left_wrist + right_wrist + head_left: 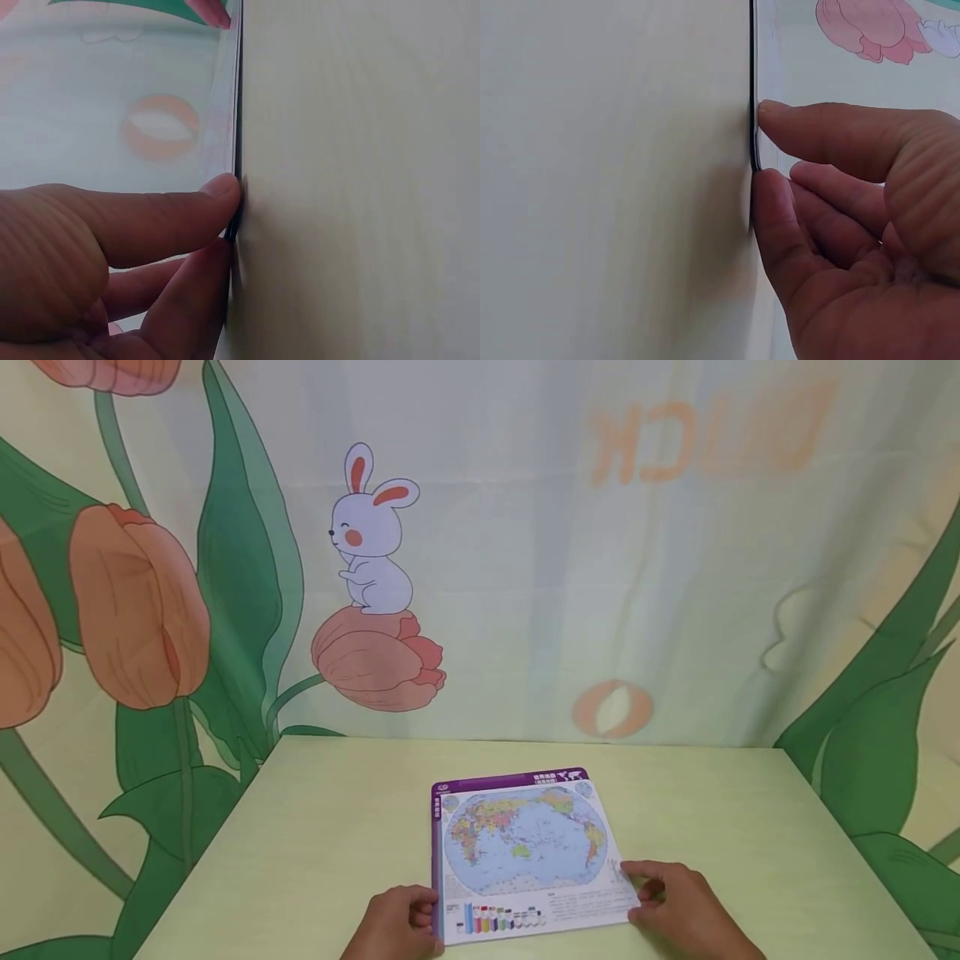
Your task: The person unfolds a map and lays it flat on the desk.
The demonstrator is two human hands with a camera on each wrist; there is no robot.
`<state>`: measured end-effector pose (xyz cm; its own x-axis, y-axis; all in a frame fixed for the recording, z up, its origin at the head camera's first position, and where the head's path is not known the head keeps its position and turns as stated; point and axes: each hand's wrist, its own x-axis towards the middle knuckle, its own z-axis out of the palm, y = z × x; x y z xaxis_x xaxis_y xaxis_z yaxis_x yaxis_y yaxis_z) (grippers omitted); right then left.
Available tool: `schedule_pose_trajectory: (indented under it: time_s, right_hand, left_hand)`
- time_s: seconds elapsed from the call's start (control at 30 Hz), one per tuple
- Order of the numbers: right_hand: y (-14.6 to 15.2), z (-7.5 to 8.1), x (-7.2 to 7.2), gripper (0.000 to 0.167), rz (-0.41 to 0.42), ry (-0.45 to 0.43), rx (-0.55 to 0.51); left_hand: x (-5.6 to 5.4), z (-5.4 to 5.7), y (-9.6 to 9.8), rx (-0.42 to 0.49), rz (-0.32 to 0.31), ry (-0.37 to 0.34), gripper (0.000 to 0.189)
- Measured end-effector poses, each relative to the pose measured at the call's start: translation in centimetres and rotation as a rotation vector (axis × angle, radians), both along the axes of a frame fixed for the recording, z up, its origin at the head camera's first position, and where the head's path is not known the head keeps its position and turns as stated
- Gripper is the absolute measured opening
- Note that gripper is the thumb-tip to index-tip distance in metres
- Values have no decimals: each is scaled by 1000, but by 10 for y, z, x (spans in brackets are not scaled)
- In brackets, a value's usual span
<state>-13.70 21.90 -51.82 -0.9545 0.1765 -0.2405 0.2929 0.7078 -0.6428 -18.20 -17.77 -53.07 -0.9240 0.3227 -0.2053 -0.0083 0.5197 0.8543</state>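
Both hands have hold of the near corners of a world map board [525, 852]. The left hand [393, 927] bends its fingers against the left edge, thumb at the corner; the right hand [678, 902] sets its index finger on the right edge and its thumb nearer the corner, with a small gap between them. The board lies on the counter [315, 843] between the hands and reaches beyond them, slightly askew, purple border along its far side. Whether any fingertip goes underneath is hidden. The wrists are cut off, and the map's fine print is illegible. Behind, the curtain [510, 568] carries faint, blurred lettering.
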Motion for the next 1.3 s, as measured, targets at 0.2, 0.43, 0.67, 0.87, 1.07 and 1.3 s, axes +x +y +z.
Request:
schedule_pose_trajectory:
  time_s: [0.2,0.43,0.67,0.87,1.07,1.3]
  right_hand:
    - [8,1,-3,57,69,108,-16]
    - [10,-2,-9,55,63,128,-28]
    - [11,-4,-16,54,42,127,-15]
    - [13,-1,-22,52,49,126,-18]
    - [15,0,-27,52,62,147,-37]
    - [16,-2,-32,50,66,169,-33]
  left_hand:
    - [2,-2,4,-18,7,-48,53]
    - [4,-3,7,-21,14,-97,55]
    - [4,-5,9,-28,12,-135,54]
    - [6,-6,9,-32,-13,-82,50]
    - [7,-9,12,-54,-22,-54,49]
    - [12,-12,15,-89,-72,67,39]
